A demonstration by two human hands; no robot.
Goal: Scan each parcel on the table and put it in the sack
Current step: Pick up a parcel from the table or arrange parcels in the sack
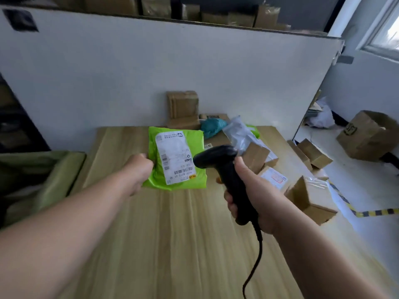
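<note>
Parcel [176,162], bright green, held tilted over the wooden surface [172,244], its white label [172,147] facing the camera. Left grip [140,169] pinches the parcel's left edge, fingers curled round it. Right grip [252,190] is wrapped round the handle of a black scanner [226,175], whose head sits just right of the label. Its cable [255,262] hangs toward the near edge. More boxes [257,156] and bags lie heaped far right. Olive sack [43,169] sits left of the surface.
</note>
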